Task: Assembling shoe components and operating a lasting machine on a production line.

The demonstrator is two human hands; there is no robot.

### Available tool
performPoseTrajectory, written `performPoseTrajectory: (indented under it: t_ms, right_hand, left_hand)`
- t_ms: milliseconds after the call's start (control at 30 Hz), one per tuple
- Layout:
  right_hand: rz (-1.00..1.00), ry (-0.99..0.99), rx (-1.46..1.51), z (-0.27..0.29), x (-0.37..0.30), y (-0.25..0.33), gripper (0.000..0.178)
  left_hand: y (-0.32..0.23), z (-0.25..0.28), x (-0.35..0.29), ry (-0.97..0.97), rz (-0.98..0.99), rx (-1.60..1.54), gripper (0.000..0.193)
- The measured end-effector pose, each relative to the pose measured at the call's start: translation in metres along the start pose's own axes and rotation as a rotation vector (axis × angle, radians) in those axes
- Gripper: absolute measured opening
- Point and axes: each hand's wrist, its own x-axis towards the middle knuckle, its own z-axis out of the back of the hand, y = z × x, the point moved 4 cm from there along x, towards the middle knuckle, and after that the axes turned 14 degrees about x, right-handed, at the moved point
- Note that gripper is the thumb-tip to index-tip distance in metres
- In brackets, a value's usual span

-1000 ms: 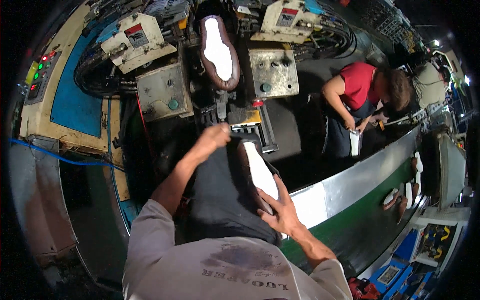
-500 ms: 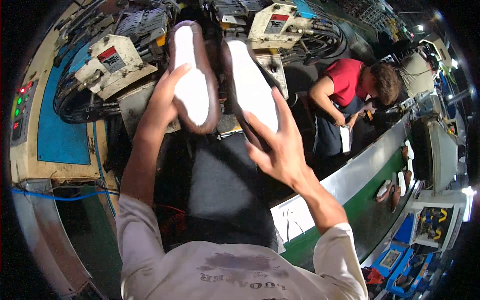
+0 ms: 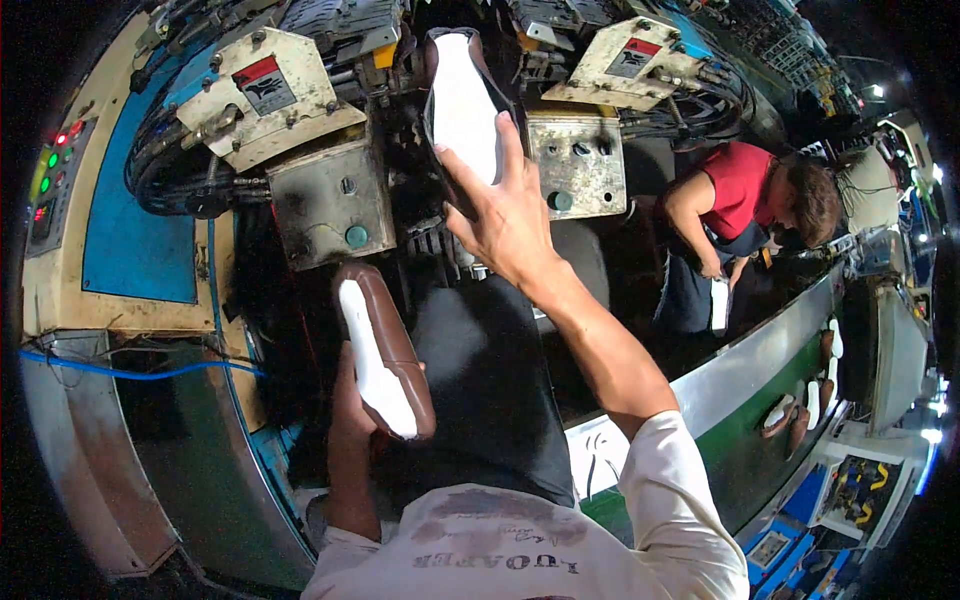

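Note:
My left hand (image 3: 352, 405) is wrapped round a brown shoe upper on a last (image 3: 396, 335), low and near my body. Its white insole board faces left and up, and its brown leather side shows on the right. Farther out, my right hand (image 3: 505, 220) grips a darker brown shoe upper (image 3: 461, 105) by its near end, thumb and fingers on either side. That one points away from me, white underside up, between the two halves of a machine (image 3: 330, 200). Its far end reaches the machine's middle, and whether it touches there I cannot tell.
Metal boxes with green buttons (image 3: 357, 236) flank the machine's gap. A control panel with lit buttons (image 3: 48, 180) stands at left. On the right runs a green conveyor (image 3: 730, 470) carrying several shoes (image 3: 790, 420). A co-worker in red (image 3: 735, 185) bends over a white-soled piece.
My left hand has drawn its shoe down toward my body and turned it partly on its side. The right hand's shoe has moved forward, into the machine's gap. The view has shifted too.

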Motion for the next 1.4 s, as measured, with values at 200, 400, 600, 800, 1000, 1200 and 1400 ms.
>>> performPoseTrajectory:
  t_ms: [200, 400, 600, 800, 1000, 1200, 1400]
  right_hand:
    - [0.042, -0.208, 0.270, -0.011, -0.061, -0.022, 0.108]
    - [-0.482, 0.108, 0.616, -0.120, -0.058, -0.141, 0.044]
    - [-0.574, 0.047, 0.878, -0.130, -0.097, -0.127, 0.059]
    - [-0.369, 0.054, 1.191, -0.172, -0.051, -0.197, 0.077]
    - [-0.553, -0.043, 0.802, -0.141, -0.089, -0.137, 0.074]
    - [-0.514, 0.005, 0.948, -0.145, -0.070, -0.148, 0.080]
    - [-0.374, -0.059, 0.752, -0.154, -0.085, -0.142, 0.058]
  left_hand:
    - [0.059, 0.036, 0.018, -0.389, 0.003, 0.378, 0.068]
    - [0.057, 0.015, 0.032, -0.356, 0.037, 0.402, 0.067]
    - [0.069, 0.048, 0.024, -0.517, 0.132, 0.369, 0.072]
    - [0.060, 0.020, 0.032, -0.573, 0.169, 0.362, 0.069]
    - [0.066, 0.035, 0.030, -0.617, 0.122, 0.306, 0.066]
    - [0.062, 0.032, 0.023, -0.573, 0.194, 0.288, 0.065]
    - [0.072, 0.042, 0.025, -0.644, 0.139, 0.325, 0.061]
